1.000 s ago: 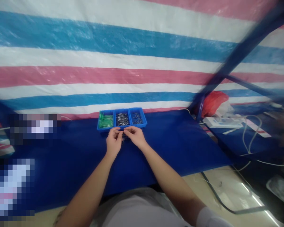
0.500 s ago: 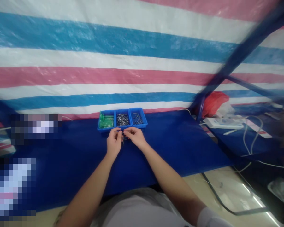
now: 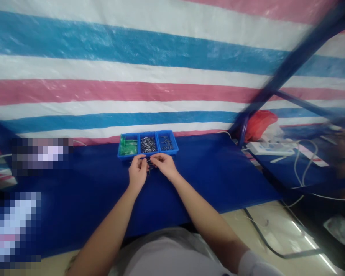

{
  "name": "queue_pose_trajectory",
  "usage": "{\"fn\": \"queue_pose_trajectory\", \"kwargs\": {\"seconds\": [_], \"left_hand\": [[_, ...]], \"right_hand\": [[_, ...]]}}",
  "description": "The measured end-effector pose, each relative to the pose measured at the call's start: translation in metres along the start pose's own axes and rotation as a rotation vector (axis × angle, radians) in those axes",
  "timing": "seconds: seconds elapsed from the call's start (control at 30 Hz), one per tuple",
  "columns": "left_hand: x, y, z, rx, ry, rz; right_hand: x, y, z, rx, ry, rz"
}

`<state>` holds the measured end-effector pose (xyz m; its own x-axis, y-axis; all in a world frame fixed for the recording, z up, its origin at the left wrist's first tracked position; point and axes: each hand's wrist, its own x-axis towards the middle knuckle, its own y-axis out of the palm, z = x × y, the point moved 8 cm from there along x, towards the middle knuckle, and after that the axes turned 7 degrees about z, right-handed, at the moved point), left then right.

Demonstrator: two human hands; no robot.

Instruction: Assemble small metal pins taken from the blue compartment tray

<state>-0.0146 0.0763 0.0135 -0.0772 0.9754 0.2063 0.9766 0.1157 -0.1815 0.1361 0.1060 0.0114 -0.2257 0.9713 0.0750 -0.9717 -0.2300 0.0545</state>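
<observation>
In front of a blue three-part bin, my left hand and my right hand work close together, fingers pinched. Several thin dark metal fasteners, like screws or nails, show in the gap between them. Some poke out by the left fingers. Which exact piece each fingertip grips is too small to tell. The left compartment has a green plastic packet. A dense heap of metal fasteners fills the middle one. Fewer loose fasteners lie in the right compartment.
The bin stands at the back of a blue-covered table, by a striped plastic sheet. To the right are a red bag, a white box and white cables. A blurred person is at the far right edge.
The view has shifted very slightly. Both hands keep nearly the same pinched pose before the bin, and the bin's contents look the same.
</observation>
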Motion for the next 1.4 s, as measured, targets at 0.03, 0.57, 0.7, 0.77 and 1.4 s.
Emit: {"fn": "queue_pose_trajectory", "kwargs": {"seconds": [0.03,0.57,0.7,0.77,1.4], "left_hand": [[0.000,0.000,0.000,-0.002,0.003,-0.001],[0.000,0.001,0.001,0.002,-0.001,0.013],[0.000,0.001,0.003,0.009,-0.009,0.012],[0.000,0.001,0.004,0.012,-0.002,0.011],[0.001,0.001,0.003,0.024,0.011,0.012]], "right_hand": [[0.000,0.000,0.000,0.002,0.000,-0.003],[0.002,-0.006,-0.001,0.040,-0.003,-0.054],[0.001,-0.004,-0.002,0.042,0.009,-0.044],[0.000,-0.004,-0.002,0.036,0.010,-0.043],[-0.002,0.002,0.007,-0.307,-0.093,0.022]]}}
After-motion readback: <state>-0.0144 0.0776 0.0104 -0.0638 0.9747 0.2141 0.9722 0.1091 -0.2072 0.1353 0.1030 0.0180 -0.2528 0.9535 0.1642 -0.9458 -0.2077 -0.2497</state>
